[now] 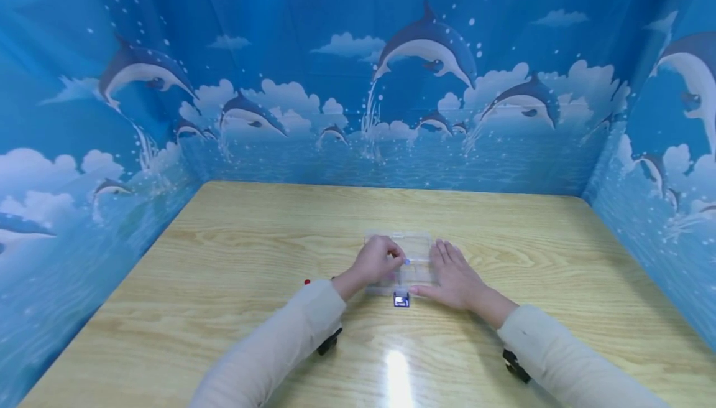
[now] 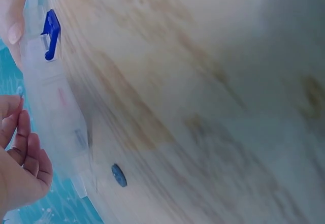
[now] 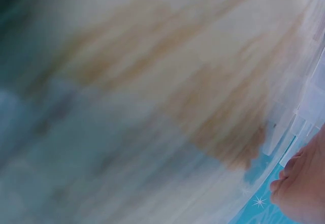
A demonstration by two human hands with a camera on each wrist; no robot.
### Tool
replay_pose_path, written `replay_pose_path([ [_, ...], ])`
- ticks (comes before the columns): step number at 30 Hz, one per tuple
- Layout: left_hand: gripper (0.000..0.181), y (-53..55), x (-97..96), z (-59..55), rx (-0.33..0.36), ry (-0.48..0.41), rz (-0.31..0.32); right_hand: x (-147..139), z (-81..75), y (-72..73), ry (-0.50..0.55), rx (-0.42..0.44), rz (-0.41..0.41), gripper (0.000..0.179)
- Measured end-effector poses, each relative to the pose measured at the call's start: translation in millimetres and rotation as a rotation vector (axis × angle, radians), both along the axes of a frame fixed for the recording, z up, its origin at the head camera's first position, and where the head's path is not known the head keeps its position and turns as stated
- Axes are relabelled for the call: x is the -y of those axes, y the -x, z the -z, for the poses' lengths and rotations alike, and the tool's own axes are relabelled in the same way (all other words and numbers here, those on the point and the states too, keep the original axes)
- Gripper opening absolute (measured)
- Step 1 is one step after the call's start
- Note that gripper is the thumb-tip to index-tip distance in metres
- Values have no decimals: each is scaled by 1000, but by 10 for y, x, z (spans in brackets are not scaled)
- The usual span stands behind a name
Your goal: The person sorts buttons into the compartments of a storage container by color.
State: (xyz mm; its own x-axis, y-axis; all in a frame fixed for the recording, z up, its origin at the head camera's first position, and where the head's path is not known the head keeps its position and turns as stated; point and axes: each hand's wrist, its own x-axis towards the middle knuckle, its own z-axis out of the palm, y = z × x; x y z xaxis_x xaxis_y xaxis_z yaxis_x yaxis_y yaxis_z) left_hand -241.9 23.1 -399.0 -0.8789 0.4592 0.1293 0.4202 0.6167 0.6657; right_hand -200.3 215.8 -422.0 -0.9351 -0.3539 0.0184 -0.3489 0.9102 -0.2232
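Observation:
A clear plastic box (image 1: 415,247) with compartments lies on the table, its blue latch (image 1: 401,300) on the near side. Over the box, my left hand (image 1: 381,259) pinches a small blue piece (image 1: 407,262) between thumb and fingertips. That piece looks pale in the left wrist view, and its exact kind is too small to make out. My right hand (image 1: 455,277) rests along the box's right side with straight fingers, the thumb stretched along its near edge. A pinkish piece (image 1: 390,277) shows through the box wall near my left wrist.
On the table left of the box lies a small red piece (image 1: 307,282). The left wrist view has a small dark oval piece (image 2: 119,175) beside the box. The wooden table (image 1: 268,221) is bordered by a blue dolphin-print curtain (image 1: 313,159).

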Motion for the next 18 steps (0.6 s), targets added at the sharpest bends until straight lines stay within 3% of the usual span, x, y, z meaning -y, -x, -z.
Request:
replay_pose_path([
  [9, 9, -15, -34, 1, -18, 98, 2, -2, 5, 2, 8, -2, 4, 99],
  [18, 8, -11, -29, 13, -17, 93, -5, -1, 13, 3, 18, -8, 7, 99],
])
